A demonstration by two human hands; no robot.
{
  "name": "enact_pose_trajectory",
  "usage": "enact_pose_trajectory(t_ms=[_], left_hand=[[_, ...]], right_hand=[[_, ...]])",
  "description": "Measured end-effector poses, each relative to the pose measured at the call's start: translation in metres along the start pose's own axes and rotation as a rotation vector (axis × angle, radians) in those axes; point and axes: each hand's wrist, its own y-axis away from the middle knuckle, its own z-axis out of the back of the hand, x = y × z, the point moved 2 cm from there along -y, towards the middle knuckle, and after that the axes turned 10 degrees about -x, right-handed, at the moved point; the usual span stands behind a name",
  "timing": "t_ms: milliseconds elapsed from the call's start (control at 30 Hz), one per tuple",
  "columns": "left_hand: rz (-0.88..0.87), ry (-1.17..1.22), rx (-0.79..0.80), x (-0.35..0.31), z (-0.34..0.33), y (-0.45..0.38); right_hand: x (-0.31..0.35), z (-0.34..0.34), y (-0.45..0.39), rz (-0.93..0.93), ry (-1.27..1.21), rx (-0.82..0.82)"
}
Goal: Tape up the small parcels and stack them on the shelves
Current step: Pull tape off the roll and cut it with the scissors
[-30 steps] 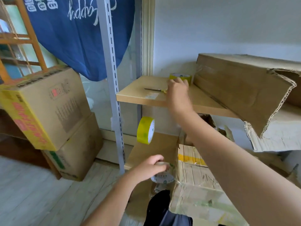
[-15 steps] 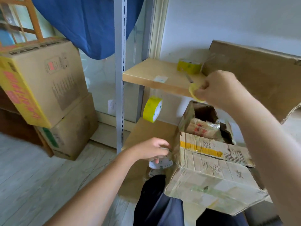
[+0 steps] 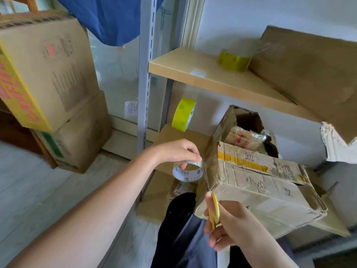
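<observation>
Worn cardboard parcel (image 3: 257, 192) on my lap, against the lower shelf.

My left hand (image 3: 173, 151) pinches a clear tape roll (image 3: 188, 171) at the parcel's left corner; my right hand (image 3: 229, 225) grips yellow-handled scissors (image 3: 213, 207), thin blades up along that edge. Creased, scuffed corrugate with a yellow strip. Behind, an open box (image 3: 243, 126); a yellow roll (image 3: 183, 114) upright; smooth wooden shelf (image 3: 222, 78) above.

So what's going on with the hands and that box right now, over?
Left hand holds clear tape roll against parcel. Right hand grips yellow scissors, blades at the tape. Nothing in the way.
</observation>
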Motion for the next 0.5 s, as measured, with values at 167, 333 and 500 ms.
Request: enact_pose_trajectory(t_ms=[167,333,500], left_hand=[[0.009,0.049,-0.026,0.005,-0.002,0.001],[0.002,0.060,0.031,-0.002,0.005,0.002],[0.022,0.058,0.110,-0.008,0.003,0.000]], right_hand=[[0.003,-0.003,-0.009,-0.053,-0.048,-0.055],[0.004,-0.007,-0.025,-0.020,-0.112,-0.168],[0.005,-0.012,-0.031,0.024,-0.176,-0.256]])
